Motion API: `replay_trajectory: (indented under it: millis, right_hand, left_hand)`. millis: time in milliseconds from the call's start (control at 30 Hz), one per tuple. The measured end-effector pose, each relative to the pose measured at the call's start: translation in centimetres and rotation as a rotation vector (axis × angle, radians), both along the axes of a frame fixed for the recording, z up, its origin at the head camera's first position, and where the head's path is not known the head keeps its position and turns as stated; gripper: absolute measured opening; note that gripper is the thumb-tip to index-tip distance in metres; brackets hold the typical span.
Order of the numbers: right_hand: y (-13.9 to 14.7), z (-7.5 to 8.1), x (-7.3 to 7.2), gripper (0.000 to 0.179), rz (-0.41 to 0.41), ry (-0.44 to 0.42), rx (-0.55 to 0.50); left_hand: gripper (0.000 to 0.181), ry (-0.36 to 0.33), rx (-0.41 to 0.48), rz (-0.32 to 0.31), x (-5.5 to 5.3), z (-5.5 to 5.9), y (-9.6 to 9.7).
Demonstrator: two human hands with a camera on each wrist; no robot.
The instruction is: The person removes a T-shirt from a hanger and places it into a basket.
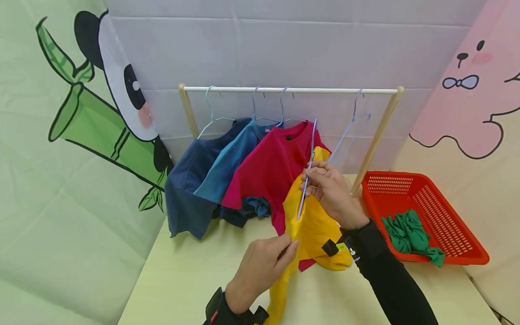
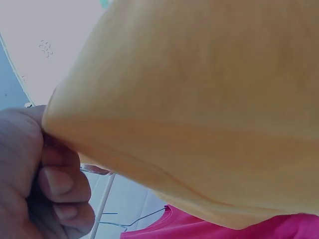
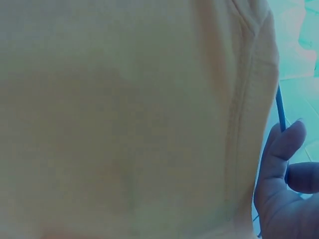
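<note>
In the head view my left hand (image 1: 260, 266) pinches the edge of a yellow T-shirt (image 1: 314, 228), which drapes down over the table. My right hand (image 1: 335, 194) grips a light blue hanger (image 1: 307, 180) with thumb and fingers; the hanger's lower end reaches the yellow cloth just above my left hand. In the left wrist view the yellow cloth (image 2: 189, 99) stretches away from my curled left fingers (image 2: 60, 184). The right wrist view is mostly filled by the cloth (image 3: 124, 119), with my right hand (image 3: 281, 184) at its edge beside the thin hanger bar (image 3: 280, 107).
A clothes rack (image 1: 317, 90) stands at the back, bearing a dark blue shirt (image 1: 187, 180), a blue shirt (image 1: 223, 169) and a crimson T-shirt (image 1: 264, 171). Another hanger (image 1: 343, 135) hangs at its right. Green cloth (image 1: 408, 232) lies in a red basket (image 1: 459, 225) on the right.
</note>
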State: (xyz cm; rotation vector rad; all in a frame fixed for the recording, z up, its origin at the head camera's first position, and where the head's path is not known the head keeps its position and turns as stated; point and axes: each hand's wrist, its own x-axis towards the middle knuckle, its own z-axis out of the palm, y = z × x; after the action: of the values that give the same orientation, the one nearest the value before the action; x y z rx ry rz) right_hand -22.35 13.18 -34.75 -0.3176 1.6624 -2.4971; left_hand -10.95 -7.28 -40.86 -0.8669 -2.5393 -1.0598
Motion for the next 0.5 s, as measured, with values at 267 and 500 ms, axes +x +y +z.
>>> replay_trajectory:
  millis: [267, 500]
  right_hand:
    - [0.54, 0.16, -0.46, 0.016, -0.012, 0.017, -0.054]
    - [1.03, 0.46, -0.66, 0.011, -0.018, 0.016, -0.104]
  left_hand:
    - [0.035, 0.002, -0.022, -0.151, 0.24, -0.57, -0.34]
    - [0.035, -0.098, -0.067, -0.244, 0.2, -0.95, -0.44]
